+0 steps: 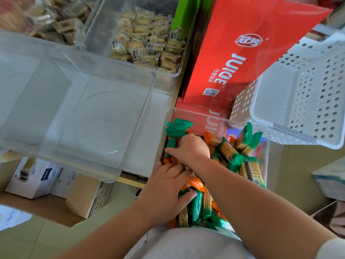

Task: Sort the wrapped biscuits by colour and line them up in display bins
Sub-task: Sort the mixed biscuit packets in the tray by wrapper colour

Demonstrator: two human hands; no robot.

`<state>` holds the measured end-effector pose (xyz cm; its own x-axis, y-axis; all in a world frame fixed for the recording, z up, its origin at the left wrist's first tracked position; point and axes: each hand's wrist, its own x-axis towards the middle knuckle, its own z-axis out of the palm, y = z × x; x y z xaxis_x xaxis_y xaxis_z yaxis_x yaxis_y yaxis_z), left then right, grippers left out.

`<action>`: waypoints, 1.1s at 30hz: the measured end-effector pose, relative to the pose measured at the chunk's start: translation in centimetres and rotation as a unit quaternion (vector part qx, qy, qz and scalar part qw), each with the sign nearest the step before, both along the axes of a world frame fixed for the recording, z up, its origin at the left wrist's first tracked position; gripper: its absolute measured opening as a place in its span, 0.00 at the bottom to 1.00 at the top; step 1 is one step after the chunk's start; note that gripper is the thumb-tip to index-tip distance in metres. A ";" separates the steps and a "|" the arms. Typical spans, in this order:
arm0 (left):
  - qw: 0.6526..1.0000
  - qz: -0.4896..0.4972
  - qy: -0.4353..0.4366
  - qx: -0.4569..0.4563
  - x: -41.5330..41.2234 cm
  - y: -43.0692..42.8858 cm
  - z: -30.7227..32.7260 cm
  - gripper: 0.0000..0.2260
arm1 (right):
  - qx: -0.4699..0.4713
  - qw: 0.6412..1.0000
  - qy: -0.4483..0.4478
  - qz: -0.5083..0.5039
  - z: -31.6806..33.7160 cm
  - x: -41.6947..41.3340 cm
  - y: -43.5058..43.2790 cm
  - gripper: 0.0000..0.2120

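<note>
Right now the biggest thing near you is the big empty clear plastic bin (74, 101) on your left. It sits open and close by, so I think it is waiting for one colour of biscuits. Nothing is in it yet.

Next comes the tall red juice carton (242, 53), which leans behind your work spot, and beside it on your right the white plastic basket with round holes (306, 94). That basket looks empty too, so it may be for the other colour, though I cannot be sure.

Further back, the clear bin of pale wrapped cakes (147, 45) is already full, so it is not part of this job.

Just in front of you is the smaller clear plastic bin of mixed biscuits (265, 146). It is held close to your body so both hands can dig in. All the green-wrapped biscuit packs (196, 206) and orange-wrapped biscuit packs (194, 183) are inside it, jumbled together, so the sorting has hardly begun.

Your right hand (190, 148) reaches far in, its grip curled down over the pile, touching green and orange packs. I cannot tell if it has closed on one.

Your left hand (168, 189) lies flat on the packs, with a loose grip and thumb on a green one, likely keeping the pile from sliding.
</note>
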<state>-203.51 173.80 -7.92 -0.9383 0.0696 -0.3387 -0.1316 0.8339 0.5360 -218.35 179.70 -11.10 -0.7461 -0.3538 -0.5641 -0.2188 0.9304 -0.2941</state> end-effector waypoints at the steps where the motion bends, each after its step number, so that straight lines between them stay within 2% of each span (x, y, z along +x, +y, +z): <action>1: 1.000 -0.006 -0.003 -0.002 -0.1 0.0 0.0 0.26 | -0.007 1.000 -0.005 0.000 0.1 -0.2 -0.1 0.19; 4: 1.000 -0.018 -0.009 -0.005 -0.2 -0.1 0.1 0.29 | -0.009 0.999 0.020 0.043 1.2 -0.8 0.3 0.11; 7: 1.000 -0.006 -0.002 0.003 0.2 -0.1 0.2 0.29 | -0.004 0.986 0.065 0.154 2.3 -1.3 1.1 0.08; 11: 1.000 -0.001 -0.007 0.002 0.4 -0.2 0.1 0.29 | -0.007 0.944 0.165 0.287 3.0 -2.4 2.0 0.07; 14: 1.000 -0.001 -0.004 -0.001 0.4 -0.2 0.1 0.29 | 0.011 0.914 0.210 0.347 2.8 -3.1 2.0 0.06; 17: 1.000 -0.001 -0.013 -0.003 0.3 -0.2 0.0 0.29 | 0.003 0.919 0.233 0.319 1.9 -2.9 1.8 0.01; 21: 1.000 0.003 -0.027 -0.004 0.2 -0.1 -0.2 0.31 | -0.028 0.951 0.211 0.226 0.6 -2.5 1.9 0.14; 23: 1.000 0.006 -0.030 0.001 0.0 -0.1 -0.2 0.31 | -0.073 0.960 0.200 0.184 1.1 -2.6 2.8 0.18; 25: 0.999 0.007 -0.032 0.006 -0.2 -0.1 -0.2 0.31 | -0.138 0.952 0.222 0.160 2.3 -2.4 4.5 0.17; 27: 0.999 0.010 -0.031 0.008 -0.4 -0.1 -0.3 0.32 | -0.167 0.925 0.312 0.135 4.0 -2.5 7.0 0.12; 29: 0.999 0.018 -0.037 0.016 -0.7 0.0 -0.3 0.32 | -0.138 0.909 0.385 0.079 5.4 -2.9 9.9 0.11; 30: 0.999 0.022 -0.043 0.022 -0.8 0.0 -0.3 0.31 | -0.107 0.911 0.394 0.052 5.8 -3.2 11.1 0.13; 33: 0.998 0.029 -0.053 0.028 -1.3 0.0 -0.3 0.31 | 0.024 0.931 0.362 0.040 5.4 -4.0 13.6 0.18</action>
<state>-204.84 173.84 -8.17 -0.9002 0.0384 -0.4338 -0.2373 0.7919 0.5626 -222.39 193.28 -5.69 -0.9092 -0.4119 0.0602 -0.4127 0.9109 -0.0002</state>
